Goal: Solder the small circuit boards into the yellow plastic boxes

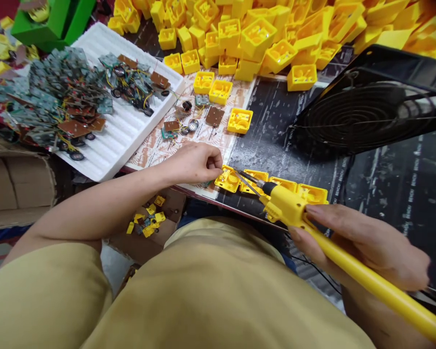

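Observation:
My right hand [366, 237] grips a yellow soldering gun [288, 203], its thin metal tip pointing left at a row of yellow plastic housings. The tip is over or at the leftmost housing [228, 179]. Fingers curled together, my left hand [199, 162] is at that housing's left edge; whether something small sits in the fingers is hidden. More open housings [254, 179] continue to the right along the table's front edge, partly behind the soldering gun. Just beyond my left hand lie small round speakers [193, 125] and a brown circuit board [214, 116].
A white foam tray [112, 155] at left bears a heap of wired circuit boards [69, 87]. Yellow housings [257, 36] are piled at the back. A black fan [370, 106] stands at right. Below the table edge, a cardboard box [125, 240] contains yellow pieces.

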